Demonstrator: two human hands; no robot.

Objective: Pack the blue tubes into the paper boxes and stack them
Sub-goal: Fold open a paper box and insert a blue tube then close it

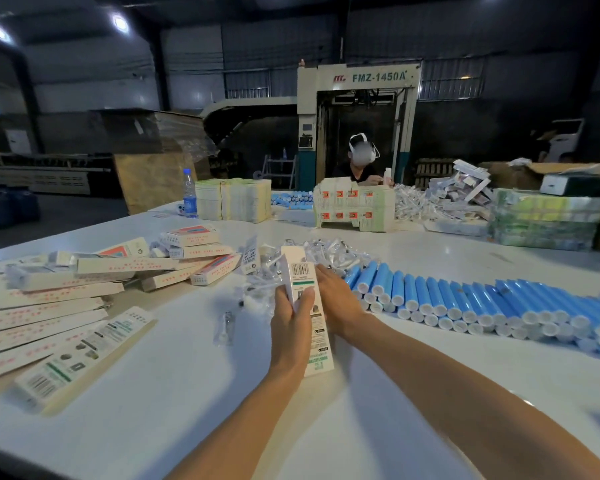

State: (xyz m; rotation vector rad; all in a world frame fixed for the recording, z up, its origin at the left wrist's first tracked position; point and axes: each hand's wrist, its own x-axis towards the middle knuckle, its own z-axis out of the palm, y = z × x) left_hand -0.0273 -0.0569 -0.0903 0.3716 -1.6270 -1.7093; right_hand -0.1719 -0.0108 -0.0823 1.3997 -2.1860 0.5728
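Machine panel: we read "FMZ-1450A" on the machine (pixel 378 77), far beyond the left hand (pixel 291 317).
Held print: the paper box (pixel 300 271) in that hand shows us a barcode; its lettering is too blurred.

One paper box (pixel 305 306) is counted between two hands, the left hand (pixel 291 317) and the right hand (pixel 336 299). Several dozen blue tubes (pixel 465 299) are laid at three o'clock, too overlapped for an exact count. One water bottle (pixel 190 194) is seen at eleven o'clock and one person (pixel 361 164) at twelve.
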